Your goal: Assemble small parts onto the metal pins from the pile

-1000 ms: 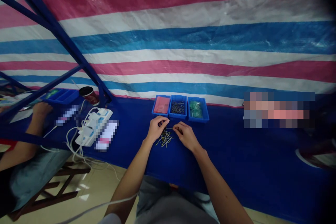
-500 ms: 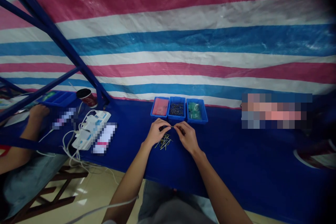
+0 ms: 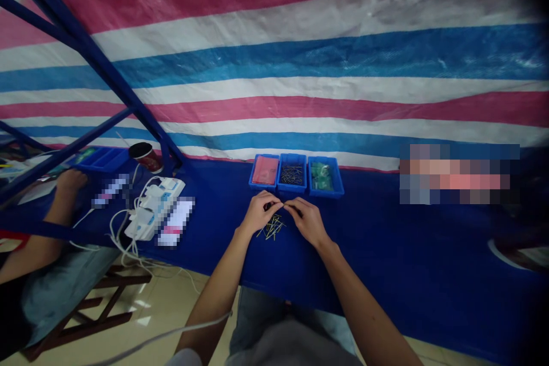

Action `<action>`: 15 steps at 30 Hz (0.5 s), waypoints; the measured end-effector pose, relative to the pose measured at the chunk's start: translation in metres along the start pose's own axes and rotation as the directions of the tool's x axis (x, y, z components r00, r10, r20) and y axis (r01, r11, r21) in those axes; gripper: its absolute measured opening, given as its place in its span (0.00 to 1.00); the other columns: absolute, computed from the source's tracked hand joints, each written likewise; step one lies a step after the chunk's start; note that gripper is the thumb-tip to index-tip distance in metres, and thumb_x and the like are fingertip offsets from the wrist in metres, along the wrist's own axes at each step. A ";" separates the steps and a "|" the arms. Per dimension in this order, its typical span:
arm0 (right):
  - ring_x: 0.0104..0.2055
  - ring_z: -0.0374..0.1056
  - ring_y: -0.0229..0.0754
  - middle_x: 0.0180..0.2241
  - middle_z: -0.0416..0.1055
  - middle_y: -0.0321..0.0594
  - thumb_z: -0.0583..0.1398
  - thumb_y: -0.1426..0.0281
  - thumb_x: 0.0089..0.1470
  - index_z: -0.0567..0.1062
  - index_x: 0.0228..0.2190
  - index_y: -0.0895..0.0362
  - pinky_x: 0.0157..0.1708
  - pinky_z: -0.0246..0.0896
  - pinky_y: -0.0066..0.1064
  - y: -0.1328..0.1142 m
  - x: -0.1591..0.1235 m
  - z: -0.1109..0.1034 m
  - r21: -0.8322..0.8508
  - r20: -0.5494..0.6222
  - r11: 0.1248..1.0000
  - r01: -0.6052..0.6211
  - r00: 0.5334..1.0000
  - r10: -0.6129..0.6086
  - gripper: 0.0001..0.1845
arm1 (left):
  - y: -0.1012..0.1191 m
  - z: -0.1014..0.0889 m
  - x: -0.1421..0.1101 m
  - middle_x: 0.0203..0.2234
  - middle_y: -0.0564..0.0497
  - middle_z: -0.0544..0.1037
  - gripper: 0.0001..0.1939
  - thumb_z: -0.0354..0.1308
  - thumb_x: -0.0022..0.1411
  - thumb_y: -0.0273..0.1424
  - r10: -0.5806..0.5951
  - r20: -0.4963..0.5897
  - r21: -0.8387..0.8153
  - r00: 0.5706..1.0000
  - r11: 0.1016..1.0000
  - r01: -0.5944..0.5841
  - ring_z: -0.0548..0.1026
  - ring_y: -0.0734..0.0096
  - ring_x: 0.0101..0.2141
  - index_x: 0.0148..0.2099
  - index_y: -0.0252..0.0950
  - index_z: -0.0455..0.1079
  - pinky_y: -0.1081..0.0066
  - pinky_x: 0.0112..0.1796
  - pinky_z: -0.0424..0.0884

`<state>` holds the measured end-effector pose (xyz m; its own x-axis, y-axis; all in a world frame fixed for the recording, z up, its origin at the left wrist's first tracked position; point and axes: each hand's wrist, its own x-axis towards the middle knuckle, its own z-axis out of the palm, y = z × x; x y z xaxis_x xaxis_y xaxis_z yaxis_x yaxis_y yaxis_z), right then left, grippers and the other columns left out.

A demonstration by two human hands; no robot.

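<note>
My left hand [image 3: 258,213] and my right hand [image 3: 310,223] meet fingertip to fingertip over the table, both pinched closed. Between them is a thin, screw-like metal rod [image 3: 286,205], mostly covered by the fingertips; its exact kind is too small to make out. Just below my left fingers lies a loose pile of similar thin brass-coloured rods [image 3: 273,230]. Behind my hands stand three small blue bins side by side. The left bin [image 3: 262,187] has pink packets, the middle bin [image 3: 292,189] dark thin rods, and the right bin [image 3: 327,193] green-looking plastic packets.
A white power strip [image 3: 156,206] with tangled cables and a blurred-out flat item sit to the left, near a dark cup [image 3: 146,158]. Another person's hand [image 3: 72,183] rests further left. Blue frame bars slant across that side. A second cup [image 3: 514,254] stands far right.
My fingertips have come closer together, so less of the thin rod shows between them. The whole view has shifted slightly; the bins and pile look unchanged.
</note>
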<state>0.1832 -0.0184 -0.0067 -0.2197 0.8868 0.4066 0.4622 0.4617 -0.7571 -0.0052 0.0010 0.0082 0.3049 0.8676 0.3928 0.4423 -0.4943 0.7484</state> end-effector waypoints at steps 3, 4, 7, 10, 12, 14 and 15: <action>0.35 0.71 0.43 0.33 0.74 0.41 0.54 0.62 0.66 0.77 0.38 0.53 0.37 0.63 0.31 -0.002 0.000 -0.001 -0.010 0.022 1.000 0.004 1.000 -0.004 0.14 | 0.001 0.000 0.000 0.29 0.48 0.79 0.11 0.59 0.65 0.37 -0.002 0.007 -0.013 1.000 1.000 0.002 0.72 0.68 0.33 0.34 0.36 0.77 0.69 0.36 0.68; 0.35 0.71 0.43 0.33 0.74 0.41 0.53 0.63 0.66 0.77 0.37 0.54 0.37 0.62 0.31 -0.003 0.001 -0.002 -0.014 0.031 1.000 0.005 1.000 -0.004 0.14 | 0.001 0.000 0.000 0.29 0.48 0.79 0.12 0.58 0.65 0.37 -0.004 0.011 -0.013 1.000 1.000 0.004 0.72 0.68 0.33 0.34 0.36 0.77 0.69 0.36 0.68; 0.33 0.70 0.42 0.32 0.74 0.40 0.52 0.63 0.67 0.75 0.35 0.54 0.35 0.60 0.30 -0.005 0.001 -0.004 -0.045 0.067 0.999 0.000 0.998 0.003 0.15 | 0.002 0.000 0.001 0.29 0.48 0.78 0.13 0.57 0.66 0.38 -0.005 0.020 -0.010 1.000 1.000 0.005 0.72 0.68 0.32 0.33 0.36 0.76 0.69 0.36 0.67; 0.28 0.67 0.40 0.27 0.71 0.37 0.50 0.62 0.68 0.72 0.29 0.54 0.30 0.56 0.29 -0.006 0.001 -0.005 -0.112 0.108 0.994 -0.016 0.994 0.029 0.19 | 0.002 0.000 0.002 0.27 0.48 0.78 0.15 0.57 0.66 0.39 -0.005 0.028 -0.006 1.000 1.000 0.005 0.71 0.68 0.31 0.32 0.36 0.75 0.69 0.35 0.67; 0.26 0.66 0.39 0.24 0.70 0.36 0.49 0.61 0.68 0.70 0.26 0.54 0.28 0.54 0.29 -0.007 0.000 -0.005 -0.147 0.130 0.989 -0.026 0.990 0.046 0.21 | 0.002 0.000 0.002 0.27 0.48 0.77 0.15 0.57 0.66 0.39 -0.010 0.034 0.003 0.999 1.000 0.010 0.71 0.68 0.31 0.31 0.36 0.75 0.69 0.35 0.66; 0.26 0.66 0.39 0.24 0.71 0.36 0.48 0.61 0.69 0.71 0.26 0.54 0.29 0.54 0.29 -0.006 0.000 -0.005 -0.152 0.141 0.988 -0.028 0.989 0.049 0.22 | 0.002 0.000 0.002 0.26 0.49 0.77 0.16 0.56 0.66 0.40 -0.014 0.036 0.009 0.999 1.000 0.014 0.70 0.69 0.30 0.31 0.36 0.75 0.69 0.34 0.66; 0.26 0.67 0.39 0.25 0.72 0.36 0.48 0.61 0.68 0.72 0.28 0.54 0.29 0.55 0.29 -0.006 0.000 -0.005 -0.141 0.140 0.990 -0.028 0.989 0.048 0.21 | 0.001 0.000 0.001 0.26 0.49 0.76 0.16 0.56 0.66 0.40 -0.015 0.034 0.009 0.999 1.000 0.015 0.70 0.69 0.30 0.31 0.35 0.75 0.70 0.33 0.66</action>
<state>0.1850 -0.0210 0.0003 -0.3150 0.9023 0.2943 0.5850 0.4287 -0.6885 -0.0039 0.0015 0.0096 0.3264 0.8726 0.3633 0.4540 -0.4818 0.7495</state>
